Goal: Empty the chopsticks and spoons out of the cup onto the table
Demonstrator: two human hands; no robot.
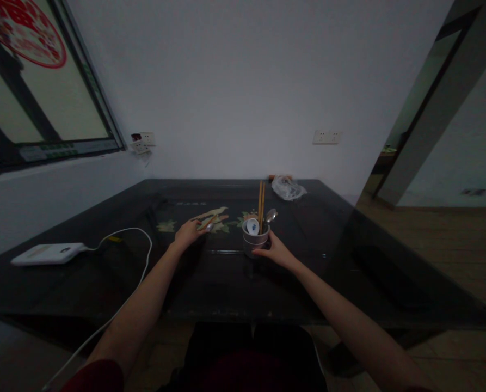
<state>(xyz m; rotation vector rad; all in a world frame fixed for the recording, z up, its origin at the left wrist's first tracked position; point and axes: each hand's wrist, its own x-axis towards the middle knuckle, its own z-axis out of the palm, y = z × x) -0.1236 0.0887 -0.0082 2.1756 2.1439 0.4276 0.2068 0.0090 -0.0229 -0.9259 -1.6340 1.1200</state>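
Observation:
A pale round cup (pixel 254 241) stands on the dark glass table (pixel 349 256), and my right hand (pixel 276 251) grips its right side. Out of the cup rise a pair of wooden chopsticks (pixel 261 201), a metal spoon (pixel 271 215) and a white ceramic spoon with a blue mark (pixel 252 226). To the left of the cup, my left hand (pixel 189 233) rests low over the table with fingers closed on a small metal spoon with a brownish handle (pixel 209 225).
A white flat device (pixel 49 253) lies at the table's left edge with a white cable (pixel 142 256) trailing off the front. A crumpled clear plastic bag (pixel 287 188) sits at the back. Wall sockets (pixel 327 136) are behind; a window is left, a doorway right.

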